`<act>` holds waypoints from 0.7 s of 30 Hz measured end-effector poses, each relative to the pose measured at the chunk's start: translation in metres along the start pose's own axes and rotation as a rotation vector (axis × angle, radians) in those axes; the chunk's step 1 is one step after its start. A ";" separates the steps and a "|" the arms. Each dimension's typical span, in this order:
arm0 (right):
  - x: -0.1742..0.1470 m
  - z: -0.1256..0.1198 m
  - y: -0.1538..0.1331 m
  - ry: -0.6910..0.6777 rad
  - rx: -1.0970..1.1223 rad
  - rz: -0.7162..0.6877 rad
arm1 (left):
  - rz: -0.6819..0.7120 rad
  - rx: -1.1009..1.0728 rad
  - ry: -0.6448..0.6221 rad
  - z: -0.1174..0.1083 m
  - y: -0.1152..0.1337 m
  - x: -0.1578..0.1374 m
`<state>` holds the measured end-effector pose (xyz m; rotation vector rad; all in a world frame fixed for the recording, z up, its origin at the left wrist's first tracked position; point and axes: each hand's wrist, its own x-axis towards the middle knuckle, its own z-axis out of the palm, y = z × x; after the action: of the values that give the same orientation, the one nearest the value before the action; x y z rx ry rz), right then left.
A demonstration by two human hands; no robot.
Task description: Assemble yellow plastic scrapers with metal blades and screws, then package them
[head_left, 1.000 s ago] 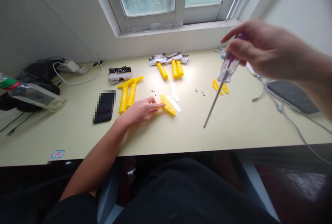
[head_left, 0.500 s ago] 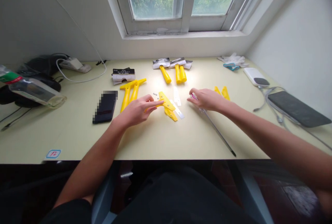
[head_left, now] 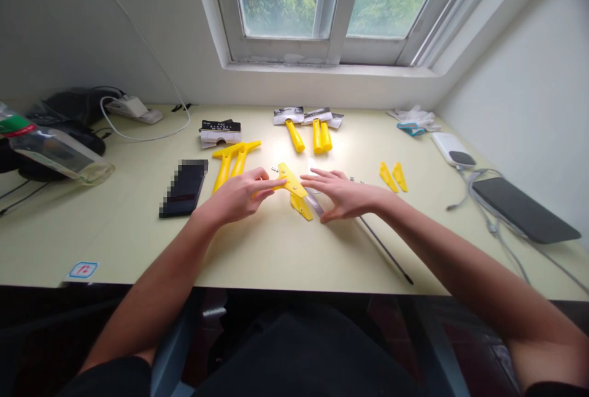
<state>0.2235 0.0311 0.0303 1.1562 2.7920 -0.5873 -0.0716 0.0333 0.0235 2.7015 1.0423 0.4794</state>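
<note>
My left hand (head_left: pixel 243 196) is closed around the handle of a yellow scraper (head_left: pixel 293 181), its index finger stretched along the neck. The scraper's flat head has screws in it. Just under that head a loose yellow head plate (head_left: pixel 302 207) lies on the table. My right hand (head_left: pixel 343 196) is open, fingers spread to the left and thumb held apart, over a thin metal blade (head_left: pixel 315 203). Whether the thumb touches the blade I cannot tell. Behind the fingertips lies another blade (head_left: pixel 312 165). A screwdriver (head_left: pixel 386 250) rests on the table, its grip hidden by my right hand.
Two yellow scrapers (head_left: pixel 224 167) and a dark phone (head_left: pixel 184 189) lie left. Packaged yellow handles (head_left: pixel 295 136) are at the back. Small nuts (head_left: pixel 275 169) sit behind the scraper. Two yellow plates (head_left: pixel 399 176), gloves (head_left: pixel 416 118) and cables (head_left: pixel 483 191) lie right; a bottle (head_left: pixel 59 154) is far left.
My right hand has let go of the screwdriver, which now lies on the table, and has moved left over the blade with fingers spread. My left hand keeps its hold on the scraper.
</note>
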 end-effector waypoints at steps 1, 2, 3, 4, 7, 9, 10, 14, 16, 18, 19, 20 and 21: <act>0.003 -0.001 -0.002 -0.049 0.019 0.005 | -0.002 0.007 0.004 0.000 -0.001 0.000; 0.006 -0.003 -0.003 -0.080 0.026 0.020 | -0.002 0.010 0.006 0.000 -0.002 0.000; 0.008 -0.004 -0.004 -0.093 0.023 0.035 | -0.001 0.011 0.007 0.000 -0.003 -0.001; 0.011 -0.006 -0.005 -0.094 0.010 0.043 | 0.000 0.011 0.007 0.001 -0.003 -0.001; 0.018 -0.009 -0.003 -0.075 -0.047 0.027 | 0.001 0.015 0.001 0.002 -0.004 0.000; 0.023 -0.009 -0.001 -0.064 -0.076 0.006 | -0.008 0.019 -0.006 0.002 -0.003 0.000; 0.025 -0.009 0.000 -0.064 -0.084 -0.005 | -0.012 0.020 -0.011 0.002 -0.003 0.000; 0.035 -0.010 0.001 -0.093 -0.107 -0.061 | -0.004 0.028 -0.012 0.001 -0.002 0.001; 0.038 -0.010 0.001 -0.107 -0.116 -0.064 | 0.004 0.028 -0.006 0.001 -0.002 0.001; 0.039 -0.011 0.001 -0.109 -0.117 -0.061 | 0.007 0.024 -0.001 0.001 -0.003 0.001; 0.040 -0.011 0.001 -0.110 -0.112 -0.063 | 0.007 0.023 0.001 0.001 -0.003 0.001; 0.040 -0.011 0.001 -0.113 -0.104 -0.069 | 0.006 0.021 0.002 0.001 -0.003 0.001; 0.040 -0.011 0.001 -0.119 -0.098 -0.075 | 0.005 0.021 0.002 0.001 -0.003 0.001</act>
<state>0.1971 0.0626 0.0324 0.9691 2.7390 -0.5010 -0.0724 0.0365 0.0220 2.7229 1.0465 0.4747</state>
